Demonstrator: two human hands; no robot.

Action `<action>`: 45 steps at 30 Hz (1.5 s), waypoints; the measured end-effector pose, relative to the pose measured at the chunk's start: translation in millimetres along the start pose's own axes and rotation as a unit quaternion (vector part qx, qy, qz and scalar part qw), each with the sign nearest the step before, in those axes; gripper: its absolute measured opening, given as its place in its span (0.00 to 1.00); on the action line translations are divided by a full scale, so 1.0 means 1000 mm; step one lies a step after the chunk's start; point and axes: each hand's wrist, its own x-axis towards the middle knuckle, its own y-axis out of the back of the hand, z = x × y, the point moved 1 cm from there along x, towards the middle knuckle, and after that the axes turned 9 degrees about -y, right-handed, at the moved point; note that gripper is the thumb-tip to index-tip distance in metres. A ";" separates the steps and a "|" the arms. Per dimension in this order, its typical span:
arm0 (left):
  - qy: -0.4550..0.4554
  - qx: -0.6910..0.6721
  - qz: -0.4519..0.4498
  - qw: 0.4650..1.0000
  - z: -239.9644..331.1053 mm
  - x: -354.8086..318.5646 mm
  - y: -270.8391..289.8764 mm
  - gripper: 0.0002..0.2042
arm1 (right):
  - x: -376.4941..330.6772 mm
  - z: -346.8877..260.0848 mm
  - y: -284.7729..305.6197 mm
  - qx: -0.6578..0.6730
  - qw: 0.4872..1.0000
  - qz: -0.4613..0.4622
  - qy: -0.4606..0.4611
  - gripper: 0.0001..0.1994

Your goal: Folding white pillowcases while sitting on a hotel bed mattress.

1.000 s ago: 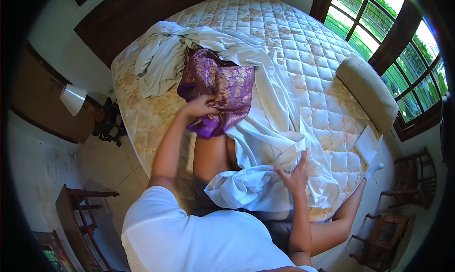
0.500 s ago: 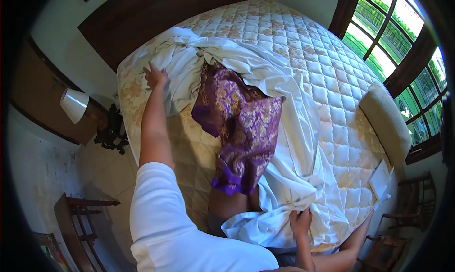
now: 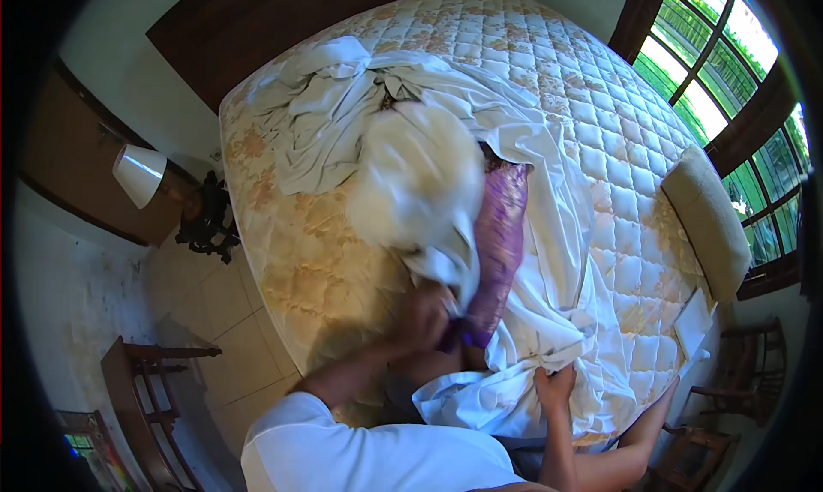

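A large white sheet (image 3: 570,209) lies bunched in a curve over the quilted floral mattress (image 3: 600,81). My right hand (image 3: 555,387) is closed on a gathered knot of it near the front edge. Close by on its left, my left hand (image 3: 426,314), blurred by motion, grips a white end of cloth. From that hand a billowing, smeared part of the cloth (image 3: 416,179) rises over the bed. A purple and gold brocade cloth (image 3: 504,235) hangs partly covered behind it, its lower end by my left hand and my knee.
A beige cushion (image 3: 707,222) and a white flat item (image 3: 693,322) lie along the mattress's right edge. Wooden chairs (image 3: 741,368) stand beyond. On the left are a lamp (image 3: 140,175) on a dark carved stand and a wooden rack (image 3: 146,406). A headboard (image 3: 274,21) closes the far end.
My left hand has swept from the far left of the bed back toward me, pulling white cloth that billows over the brocade. My right hand keeps its grip on the sheet.
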 end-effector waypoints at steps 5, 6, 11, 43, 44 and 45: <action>-0.054 -0.183 -0.114 0.975 0.146 -0.050 -0.068 0.07 | -0.002 0.005 0.023 0.458 0.878 -0.085 -0.111 0.37; -0.107 -0.209 -0.151 0.960 0.163 -0.046 -0.073 0.07 | -0.008 0.002 0.032 0.567 0.814 -0.071 -0.109 0.39; -0.197 -0.326 -0.439 0.813 0.203 -0.013 -0.069 0.10 | -0.066 -0.017 0.048 0.492 0.848 -0.175 -0.089 0.40; 0.054 0.280 -0.349 0.893 0.116 0.202 0.222 0.30 | 0.029 -0.317 -0.232 0.399 0.670 -0.612 -0.131 0.19; 0.109 0.253 -0.456 0.846 0.103 0.186 0.232 0.35 | 0.015 -0.300 -0.219 0.371 0.681 -0.621 -0.114 0.18; 0.054 0.166 -0.564 0.807 0.087 0.174 0.239 0.37 | 0.005 -0.278 -0.201 0.348 0.691 -0.625 -0.104 0.18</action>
